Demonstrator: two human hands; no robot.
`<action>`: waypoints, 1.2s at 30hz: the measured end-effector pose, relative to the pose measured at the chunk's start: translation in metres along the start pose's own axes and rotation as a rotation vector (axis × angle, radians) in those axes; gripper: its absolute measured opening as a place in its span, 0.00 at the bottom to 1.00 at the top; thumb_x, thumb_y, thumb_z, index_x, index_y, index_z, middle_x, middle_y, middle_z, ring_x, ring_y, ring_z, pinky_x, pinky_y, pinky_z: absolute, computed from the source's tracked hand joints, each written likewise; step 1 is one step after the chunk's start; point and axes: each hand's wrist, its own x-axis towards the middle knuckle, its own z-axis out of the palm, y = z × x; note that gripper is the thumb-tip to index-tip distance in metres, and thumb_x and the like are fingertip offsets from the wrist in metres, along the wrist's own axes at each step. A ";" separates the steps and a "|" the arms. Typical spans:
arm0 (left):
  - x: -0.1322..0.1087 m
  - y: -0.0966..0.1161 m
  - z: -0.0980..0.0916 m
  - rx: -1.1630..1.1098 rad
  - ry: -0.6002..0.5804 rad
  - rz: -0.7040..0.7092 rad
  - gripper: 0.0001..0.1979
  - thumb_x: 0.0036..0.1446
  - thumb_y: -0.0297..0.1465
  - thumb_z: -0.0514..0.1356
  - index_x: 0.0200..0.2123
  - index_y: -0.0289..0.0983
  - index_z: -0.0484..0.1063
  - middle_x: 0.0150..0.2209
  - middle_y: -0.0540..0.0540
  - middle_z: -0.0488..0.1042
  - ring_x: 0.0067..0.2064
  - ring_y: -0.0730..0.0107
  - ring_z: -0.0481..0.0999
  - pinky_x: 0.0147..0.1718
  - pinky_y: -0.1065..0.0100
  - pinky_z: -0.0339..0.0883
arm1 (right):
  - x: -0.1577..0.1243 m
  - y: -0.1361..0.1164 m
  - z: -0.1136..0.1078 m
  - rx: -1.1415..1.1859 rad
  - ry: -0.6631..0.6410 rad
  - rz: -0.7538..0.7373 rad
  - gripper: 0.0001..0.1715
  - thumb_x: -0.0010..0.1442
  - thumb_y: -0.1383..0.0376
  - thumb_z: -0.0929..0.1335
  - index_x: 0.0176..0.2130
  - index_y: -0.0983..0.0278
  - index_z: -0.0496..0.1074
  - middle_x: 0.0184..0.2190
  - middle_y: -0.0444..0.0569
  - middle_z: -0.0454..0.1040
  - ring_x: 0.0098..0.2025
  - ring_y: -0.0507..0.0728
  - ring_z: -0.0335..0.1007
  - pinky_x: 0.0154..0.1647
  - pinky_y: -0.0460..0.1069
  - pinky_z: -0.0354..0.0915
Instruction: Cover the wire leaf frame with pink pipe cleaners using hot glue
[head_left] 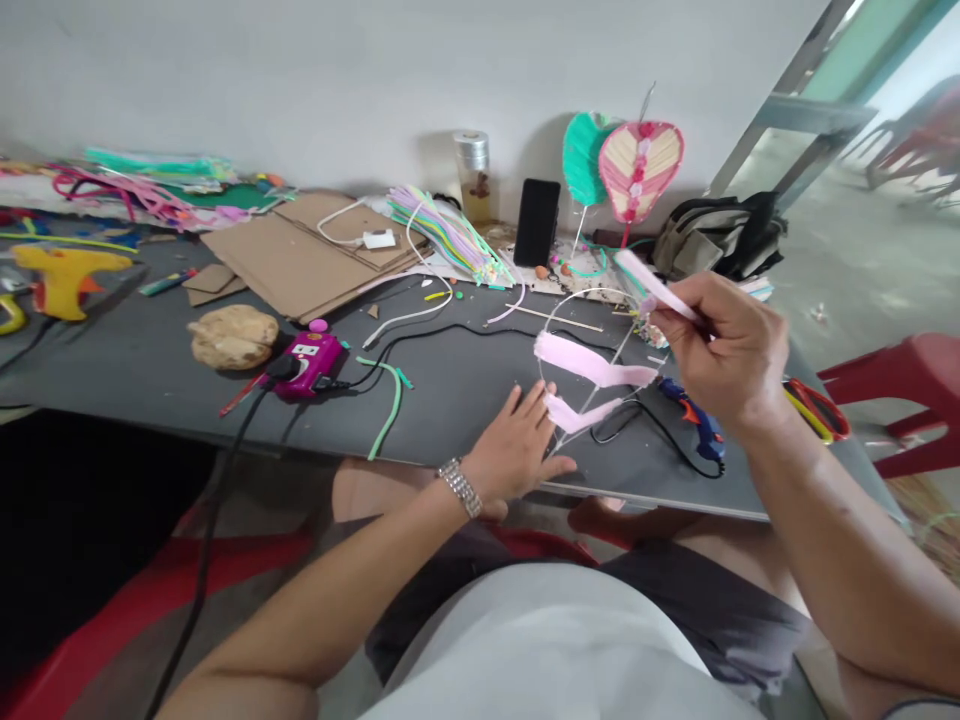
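A thin wire fan frame [546, 372] lies near the table's front edge, crossed by two bent bands: an upper pink band [574, 358] and a lower pink band [574, 415]. My left hand [517, 440] rests with fingers outstretched at the frame's lower left, fingertips against its rim and the lower band. Raised above the frame's right side, my right hand [731, 345] pinches a pale pink strip [649, 280] between thumb and fingers. Just right of the frame lies a blue glue gun [697, 420], partly behind a black cord.
Along the wall stand a finished pink fan [641, 170], a green fan [587, 160], a phone [536, 222] and a bottle [472, 180]. Pipe cleaners [450, 235], cardboard [292, 260], a stone [232, 337], a purple power socket [311, 365], a yellow glue gun [67, 275] and scissors [821, 410] occupy the table.
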 end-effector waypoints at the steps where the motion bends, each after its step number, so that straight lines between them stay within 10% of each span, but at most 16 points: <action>1: -0.006 0.012 0.004 0.031 -0.021 0.051 0.42 0.68 0.53 0.53 0.70 0.25 0.58 0.74 0.25 0.52 0.77 0.42 0.44 0.73 0.43 0.42 | -0.003 -0.001 -0.005 -0.008 0.008 0.003 0.05 0.65 0.70 0.70 0.36 0.63 0.76 0.29 0.43 0.74 0.29 0.50 0.64 0.31 0.46 0.59; 8: -0.047 0.043 0.021 0.116 -0.023 0.213 0.39 0.72 0.51 0.48 0.72 0.26 0.53 0.75 0.31 0.54 0.77 0.53 0.47 0.74 0.53 0.42 | -0.018 -0.002 -0.024 -0.046 0.069 0.029 0.04 0.65 0.69 0.71 0.36 0.62 0.76 0.29 0.41 0.75 0.28 0.49 0.65 0.30 0.46 0.58; 16: 0.040 -0.021 -0.007 0.187 -0.082 -0.239 0.37 0.73 0.45 0.48 0.74 0.26 0.52 0.76 0.29 0.47 0.77 0.43 0.45 0.73 0.40 0.41 | -0.036 -0.002 -0.050 -0.117 0.265 0.165 0.04 0.63 0.61 0.73 0.35 0.59 0.79 0.27 0.42 0.75 0.26 0.52 0.66 0.29 0.49 0.59; 22: -0.038 0.048 0.017 -0.016 0.000 0.169 0.30 0.71 0.42 0.54 0.67 0.28 0.65 0.73 0.30 0.58 0.76 0.48 0.52 0.73 0.48 0.46 | -0.050 0.000 -0.070 -0.146 0.373 0.224 0.08 0.59 0.56 0.75 0.34 0.59 0.79 0.26 0.46 0.76 0.28 0.58 0.73 0.30 0.53 0.64; 26: -0.067 0.041 0.009 -0.248 0.084 0.149 0.18 0.73 0.36 0.51 0.39 0.41 0.80 0.39 0.44 0.83 0.47 0.62 0.81 0.63 0.55 0.64 | -0.052 -0.005 -0.069 -0.134 0.387 0.239 0.09 0.60 0.55 0.74 0.35 0.58 0.80 0.26 0.47 0.77 0.29 0.58 0.74 0.31 0.54 0.65; 29: -0.036 -0.003 -0.008 -0.053 0.278 -0.262 0.17 0.71 0.37 0.53 0.51 0.37 0.78 0.49 0.35 0.80 0.56 0.50 0.76 0.60 0.47 0.65 | -0.053 -0.013 -0.065 -0.110 0.348 0.246 0.09 0.61 0.57 0.73 0.34 0.58 0.79 0.27 0.47 0.77 0.29 0.58 0.73 0.31 0.53 0.64; 32: 0.015 -0.031 -0.014 0.075 0.177 -0.479 0.37 0.66 0.48 0.59 0.68 0.27 0.64 0.70 0.21 0.60 0.73 0.29 0.55 0.67 0.32 0.50 | -0.056 -0.017 -0.063 -0.100 0.328 0.238 0.09 0.62 0.57 0.73 0.33 0.59 0.78 0.29 0.47 0.78 0.30 0.58 0.74 0.32 0.53 0.66; 36: 0.041 0.004 0.006 0.085 -0.024 -0.210 0.41 0.70 0.49 0.52 0.72 0.22 0.55 0.75 0.23 0.48 0.77 0.38 0.44 0.72 0.38 0.41 | -0.060 -0.013 -0.064 -0.113 0.338 0.232 0.08 0.62 0.58 0.73 0.33 0.59 0.78 0.28 0.47 0.78 0.28 0.56 0.72 0.31 0.52 0.64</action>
